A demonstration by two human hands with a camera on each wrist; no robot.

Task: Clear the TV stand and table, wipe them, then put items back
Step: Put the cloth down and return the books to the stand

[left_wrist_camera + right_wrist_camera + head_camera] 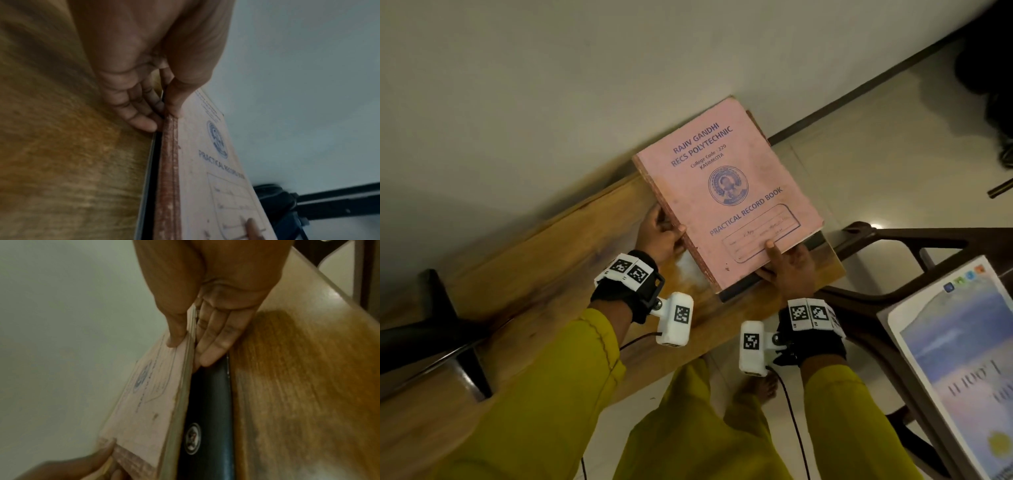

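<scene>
both hands pinch pink record book: left hand at spine, right hand near edge. risk: dark book beneath slides off the bench.

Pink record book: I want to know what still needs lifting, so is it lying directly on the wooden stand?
No, the pink record book lies on a dark book, which separates it from the wooden stand.
</scene>
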